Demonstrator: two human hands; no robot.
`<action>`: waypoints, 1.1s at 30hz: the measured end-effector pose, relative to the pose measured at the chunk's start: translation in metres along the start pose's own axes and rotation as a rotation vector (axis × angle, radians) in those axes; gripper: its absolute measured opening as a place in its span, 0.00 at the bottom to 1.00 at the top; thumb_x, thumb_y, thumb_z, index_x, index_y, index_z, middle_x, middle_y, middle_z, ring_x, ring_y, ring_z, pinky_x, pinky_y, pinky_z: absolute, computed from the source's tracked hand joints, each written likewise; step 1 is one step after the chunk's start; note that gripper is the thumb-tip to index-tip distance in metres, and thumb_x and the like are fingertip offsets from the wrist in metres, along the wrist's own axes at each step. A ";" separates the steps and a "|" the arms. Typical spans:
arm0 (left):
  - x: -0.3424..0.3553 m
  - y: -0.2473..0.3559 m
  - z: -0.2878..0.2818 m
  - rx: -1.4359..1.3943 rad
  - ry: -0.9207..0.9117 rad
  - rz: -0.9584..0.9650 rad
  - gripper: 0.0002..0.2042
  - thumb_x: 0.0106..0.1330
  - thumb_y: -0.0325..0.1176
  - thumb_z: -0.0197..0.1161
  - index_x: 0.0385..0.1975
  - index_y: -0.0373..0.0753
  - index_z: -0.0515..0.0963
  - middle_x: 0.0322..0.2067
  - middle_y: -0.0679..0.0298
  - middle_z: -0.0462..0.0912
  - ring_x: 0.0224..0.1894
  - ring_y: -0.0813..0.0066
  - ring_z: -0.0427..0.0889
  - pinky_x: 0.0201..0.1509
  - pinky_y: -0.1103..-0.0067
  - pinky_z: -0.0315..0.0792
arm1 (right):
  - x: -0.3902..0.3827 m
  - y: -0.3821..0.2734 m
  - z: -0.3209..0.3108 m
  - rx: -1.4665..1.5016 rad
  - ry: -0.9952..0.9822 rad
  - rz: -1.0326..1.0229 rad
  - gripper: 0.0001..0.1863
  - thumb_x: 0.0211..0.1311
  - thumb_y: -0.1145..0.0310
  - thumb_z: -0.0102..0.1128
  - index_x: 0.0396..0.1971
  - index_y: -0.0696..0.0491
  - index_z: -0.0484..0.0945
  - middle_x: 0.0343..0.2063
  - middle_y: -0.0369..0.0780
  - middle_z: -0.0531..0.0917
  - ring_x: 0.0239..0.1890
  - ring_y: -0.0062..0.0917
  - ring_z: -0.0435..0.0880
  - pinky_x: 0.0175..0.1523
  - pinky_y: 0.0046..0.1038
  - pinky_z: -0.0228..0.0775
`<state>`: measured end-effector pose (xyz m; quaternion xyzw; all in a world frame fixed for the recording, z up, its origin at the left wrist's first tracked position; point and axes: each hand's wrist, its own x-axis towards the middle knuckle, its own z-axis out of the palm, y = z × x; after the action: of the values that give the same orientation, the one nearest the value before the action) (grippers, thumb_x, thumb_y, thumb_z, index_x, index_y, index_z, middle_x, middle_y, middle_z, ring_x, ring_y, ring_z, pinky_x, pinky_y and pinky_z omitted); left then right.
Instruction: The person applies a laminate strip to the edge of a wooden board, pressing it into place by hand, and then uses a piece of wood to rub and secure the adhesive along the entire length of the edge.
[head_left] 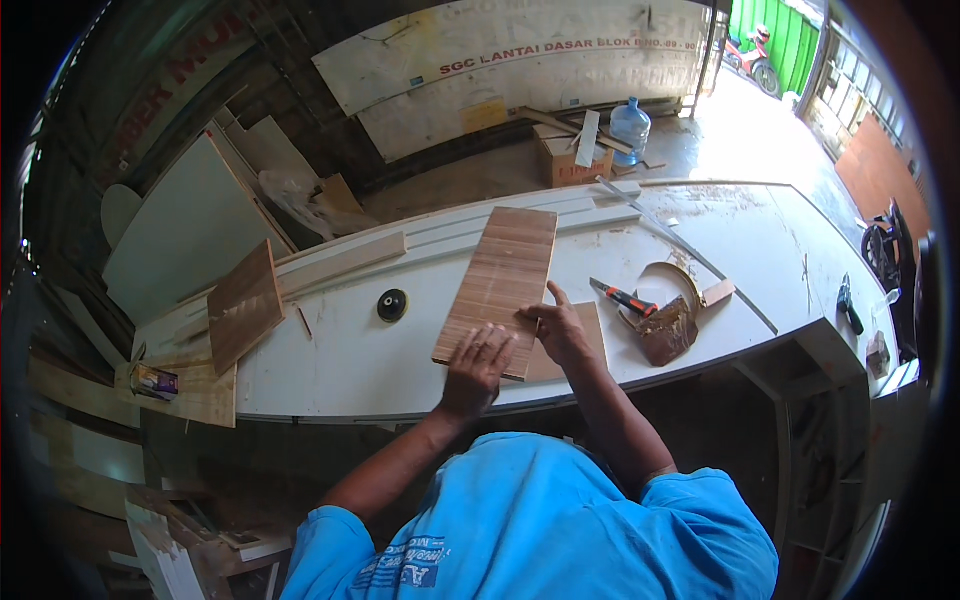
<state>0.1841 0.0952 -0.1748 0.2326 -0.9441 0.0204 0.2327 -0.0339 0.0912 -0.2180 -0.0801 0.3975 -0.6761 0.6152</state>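
A wood-grain board (505, 265) slants across the middle of the white worktop, its long side running away from me. My left hand (480, 366) lies over its near end, fingers stretched flat on the brown face; the thumb is hidden. At the near right edge, my right hand (562, 328) grips the board, the index finger pointing away along its side. Partly under the board and my right hand, a lighter brown panel (588, 340) shows. To the right lie an orange-and-black utility knife (625, 297) and a brown piece of sheet material (668, 333).
A round black disc (393, 305) sits left of the board. Farther left stands a tilted brown panel (246, 308), near a small can (155, 381). Long white strips (440, 240) line the far side. A metal straightedge (690, 250) crosses the right side, and a dark-handled tool (849, 303) lies beyond.
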 end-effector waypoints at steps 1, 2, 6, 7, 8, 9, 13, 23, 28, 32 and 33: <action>-0.006 -0.001 0.000 -0.010 0.013 0.000 0.34 0.55 0.23 0.66 0.67 0.42 0.75 0.64 0.50 0.76 0.69 0.50 0.74 0.76 0.53 0.63 | 0.009 0.005 -0.010 -0.013 0.005 -0.008 0.62 0.51 0.82 0.72 0.81 0.52 0.38 0.49 0.52 0.82 0.48 0.37 0.87 0.52 0.40 0.81; -0.010 0.000 0.000 -0.121 -0.094 -0.028 0.35 0.56 0.27 0.69 0.69 0.44 0.73 0.66 0.48 0.72 0.72 0.49 0.69 0.78 0.53 0.59 | 0.017 0.008 -0.024 -0.036 -0.010 -0.003 0.63 0.51 0.84 0.71 0.81 0.51 0.37 0.47 0.52 0.83 0.47 0.37 0.87 0.53 0.41 0.81; -0.059 -0.021 -0.016 -0.264 -0.231 -0.214 0.40 0.58 0.39 0.77 0.73 0.47 0.68 0.70 0.46 0.65 0.74 0.47 0.62 0.79 0.54 0.56 | 0.043 0.013 -0.030 -0.306 0.023 0.004 0.62 0.54 0.88 0.66 0.81 0.53 0.32 0.47 0.50 0.84 0.46 0.38 0.88 0.56 0.42 0.80; -0.073 -0.027 -0.020 -0.304 -0.217 -0.322 0.40 0.59 0.40 0.77 0.73 0.46 0.68 0.70 0.46 0.65 0.73 0.46 0.63 0.78 0.55 0.57 | 0.051 0.014 -0.039 -0.319 0.030 0.009 0.62 0.54 0.88 0.66 0.81 0.53 0.32 0.47 0.50 0.84 0.46 0.38 0.88 0.56 0.42 0.80; -0.092 -0.034 -0.021 -0.265 -0.232 -0.433 0.40 0.58 0.40 0.78 0.72 0.43 0.69 0.69 0.46 0.66 0.71 0.45 0.65 0.76 0.57 0.60 | 0.062 0.013 -0.046 -0.360 0.046 0.004 0.64 0.53 0.88 0.68 0.82 0.49 0.32 0.45 0.50 0.84 0.46 0.37 0.88 0.57 0.42 0.79; -0.112 -0.043 -0.021 -0.270 -0.220 -0.531 0.38 0.58 0.40 0.78 0.70 0.42 0.70 0.68 0.46 0.68 0.70 0.45 0.67 0.74 0.57 0.63 | 0.070 0.012 -0.055 -0.402 0.060 -0.001 0.66 0.51 0.87 0.69 0.82 0.45 0.32 0.44 0.49 0.85 0.46 0.36 0.88 0.57 0.42 0.78; -0.235 -0.076 -0.010 -0.217 -0.138 -0.835 0.33 0.57 0.38 0.78 0.63 0.38 0.76 0.63 0.45 0.72 0.65 0.43 0.73 0.69 0.58 0.69 | 0.101 0.013 -0.054 -0.415 -0.023 0.019 0.65 0.52 0.86 0.68 0.82 0.46 0.32 0.45 0.47 0.84 0.43 0.31 0.87 0.56 0.40 0.77; -0.466 0.015 0.066 -0.409 -0.189 -1.586 0.29 0.55 0.48 0.77 0.51 0.31 0.82 0.52 0.41 0.81 0.55 0.43 0.81 0.61 0.58 0.76 | 0.200 -0.014 -0.112 -1.796 -0.696 -1.144 0.05 0.57 0.79 0.73 0.28 0.52 0.89 0.26 0.39 0.89 0.37 0.31 0.90 0.83 0.57 0.45; -0.537 0.154 0.125 -0.220 -0.500 -1.612 0.27 0.59 0.57 0.70 0.45 0.36 0.87 0.44 0.44 0.87 0.50 0.46 0.86 0.60 0.59 0.77 | 0.211 -0.003 -0.116 -1.812 -0.809 -0.957 0.12 0.61 0.75 0.68 0.45 0.53 0.89 0.35 0.43 0.90 0.43 0.36 0.89 0.83 0.53 0.45; -0.493 0.245 0.133 -0.505 -0.790 -1.854 0.26 0.61 0.57 0.68 0.43 0.38 0.88 0.44 0.45 0.88 0.49 0.47 0.87 0.60 0.61 0.78 | 0.230 -0.025 -0.154 -1.988 -0.757 -0.950 0.23 0.61 0.75 0.68 0.58 0.55 0.82 0.39 0.41 0.90 0.45 0.30 0.89 0.79 0.49 0.54; -0.486 0.262 0.131 -0.564 -0.747 -1.919 0.26 0.61 0.57 0.68 0.43 0.38 0.88 0.44 0.45 0.88 0.49 0.47 0.87 0.60 0.61 0.78 | 0.231 -0.031 -0.154 -1.991 -0.729 -0.914 0.26 0.61 0.73 0.69 0.61 0.56 0.80 0.37 0.41 0.88 0.45 0.30 0.88 0.77 0.49 0.57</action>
<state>0.3908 0.5187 -0.4917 0.8079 -0.3482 -0.4632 -0.1074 -0.2027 -0.0504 -0.3902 -0.8567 0.4874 -0.1595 0.0555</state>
